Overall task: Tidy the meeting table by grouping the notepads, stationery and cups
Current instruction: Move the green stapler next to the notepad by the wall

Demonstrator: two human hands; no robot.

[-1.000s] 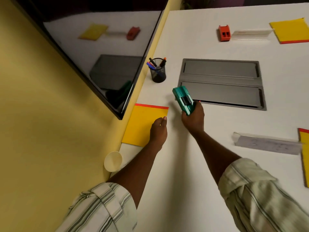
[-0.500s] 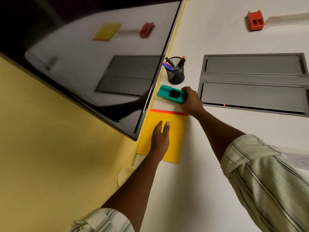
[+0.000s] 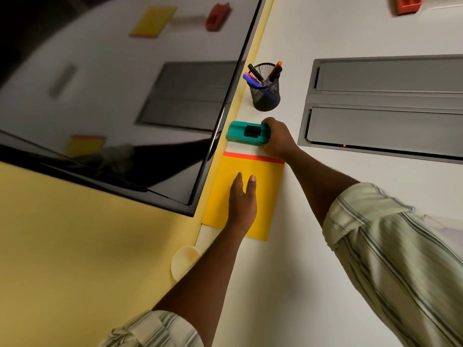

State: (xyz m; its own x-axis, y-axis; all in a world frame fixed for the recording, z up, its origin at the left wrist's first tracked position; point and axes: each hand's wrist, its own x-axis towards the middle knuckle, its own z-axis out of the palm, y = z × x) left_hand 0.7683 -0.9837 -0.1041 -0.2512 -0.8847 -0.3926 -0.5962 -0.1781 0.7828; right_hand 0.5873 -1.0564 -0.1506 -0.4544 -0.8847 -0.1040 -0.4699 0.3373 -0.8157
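Resting flat with fingers spread, my left hand [image 3: 242, 200] presses the yellow notepad [image 3: 265, 194] by the table's [image 3: 313, 271] wall edge. My right hand [image 3: 278, 139] is curled around the green stapler's [image 3: 246, 133] end, just beyond the pad, fingertips hidden. My forearm half covers a paper cup [image 3: 181, 259]; the red stapler [image 3: 407, 5] is cropped.
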